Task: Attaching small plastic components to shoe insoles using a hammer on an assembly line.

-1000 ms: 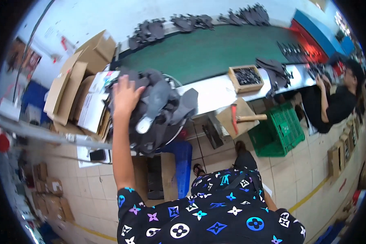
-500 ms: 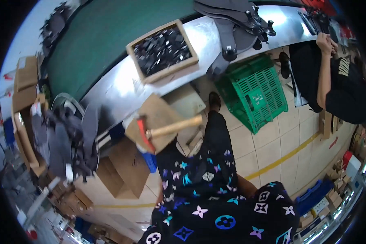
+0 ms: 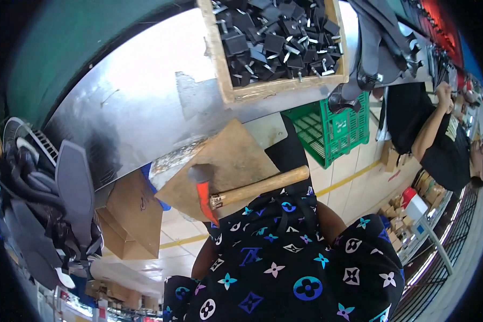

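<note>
Neither of my hands shows in the head view, so I cannot tell whether they are released, clenched or grasping anything. A bare elbow (image 3: 206, 260) juts out at the left edge of my patterned black shirt (image 3: 290, 268); the forearm beyond it is hidden.

The thing closest to me is the hammer (image 3: 241, 189). It lies flat on a square wooden block (image 3: 228, 155), its red-and-grey head pointing left and its pale wooden handle running right, the end just over my shirt.

The block sits at the near edge of the shiny metal worktop (image 3: 139, 102). Farther back on the worktop stands a wooden tray (image 3: 236, 86) filled with small black parts. A green plastic crate (image 3: 333, 129) rests on the floor to the right, and a heap of grey pieces (image 3: 64, 198) fills a wire basket at the left. A person in black (image 3: 440, 139) works to my right.
</note>
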{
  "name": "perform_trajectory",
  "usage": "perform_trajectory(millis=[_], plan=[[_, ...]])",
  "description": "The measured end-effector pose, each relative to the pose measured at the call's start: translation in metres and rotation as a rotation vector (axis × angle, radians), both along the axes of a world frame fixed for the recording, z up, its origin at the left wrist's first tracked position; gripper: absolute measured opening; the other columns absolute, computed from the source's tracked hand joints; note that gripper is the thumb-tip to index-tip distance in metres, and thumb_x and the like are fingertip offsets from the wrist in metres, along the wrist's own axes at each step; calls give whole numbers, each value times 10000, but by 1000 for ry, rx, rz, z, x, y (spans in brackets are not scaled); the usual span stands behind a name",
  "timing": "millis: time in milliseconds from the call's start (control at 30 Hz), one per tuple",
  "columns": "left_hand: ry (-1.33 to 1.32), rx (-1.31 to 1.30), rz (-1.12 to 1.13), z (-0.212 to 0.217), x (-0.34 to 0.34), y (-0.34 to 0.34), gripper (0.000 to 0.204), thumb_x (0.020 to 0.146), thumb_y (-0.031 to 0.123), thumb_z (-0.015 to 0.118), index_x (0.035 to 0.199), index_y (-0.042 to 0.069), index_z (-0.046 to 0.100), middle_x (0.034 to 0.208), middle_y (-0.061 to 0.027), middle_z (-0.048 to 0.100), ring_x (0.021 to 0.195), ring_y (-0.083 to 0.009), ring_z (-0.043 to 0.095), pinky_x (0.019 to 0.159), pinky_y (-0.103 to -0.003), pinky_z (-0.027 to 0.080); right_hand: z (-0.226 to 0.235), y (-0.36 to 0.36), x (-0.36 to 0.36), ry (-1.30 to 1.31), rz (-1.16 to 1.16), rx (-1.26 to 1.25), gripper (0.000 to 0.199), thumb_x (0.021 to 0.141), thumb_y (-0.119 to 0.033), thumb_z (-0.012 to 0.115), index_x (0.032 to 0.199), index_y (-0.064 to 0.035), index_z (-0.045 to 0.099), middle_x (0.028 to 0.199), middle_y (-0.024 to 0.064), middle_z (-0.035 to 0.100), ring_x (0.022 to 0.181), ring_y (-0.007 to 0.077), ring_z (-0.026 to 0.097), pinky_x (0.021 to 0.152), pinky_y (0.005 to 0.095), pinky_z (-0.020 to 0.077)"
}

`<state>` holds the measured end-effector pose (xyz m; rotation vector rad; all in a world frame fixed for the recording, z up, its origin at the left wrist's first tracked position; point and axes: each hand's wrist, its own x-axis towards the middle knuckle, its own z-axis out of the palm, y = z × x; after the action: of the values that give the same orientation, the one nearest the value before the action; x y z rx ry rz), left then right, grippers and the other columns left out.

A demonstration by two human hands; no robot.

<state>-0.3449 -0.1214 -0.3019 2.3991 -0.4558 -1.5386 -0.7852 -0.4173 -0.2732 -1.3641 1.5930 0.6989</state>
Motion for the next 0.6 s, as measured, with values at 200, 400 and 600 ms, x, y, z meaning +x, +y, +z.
perform_trajectory(millis=[200,400,600], plan=[[67,72,-101,17,-4,8,688,968,319,612,1508,-7,339,1218,-215,659,1067,-310,657,941,-390,511,-45,-75,71,-101,-109,-83,240,880,-174,555,870,-12,731,902,177,728,807,290,689,737,397,533],[83,131,-213,22,1,-8,701,964,300,615,1521,-2,315,1212,-224,659,1072,-299,658,950,-392,507,-63,-104,100,-262,-234,-170,238,880,-169,552,875,-14,733,899,167,729,801,279,690,731,387,535],[38,147,-184,30,20,-71,760,921,351,669,1511,-10,354,1297,-276,609,1142,-390,632,975,-417,497,-102,-161,38,-416,-603,-246,243,915,-120,494,954,-49,722,823,60,695,730,153,644,665,298,509]])
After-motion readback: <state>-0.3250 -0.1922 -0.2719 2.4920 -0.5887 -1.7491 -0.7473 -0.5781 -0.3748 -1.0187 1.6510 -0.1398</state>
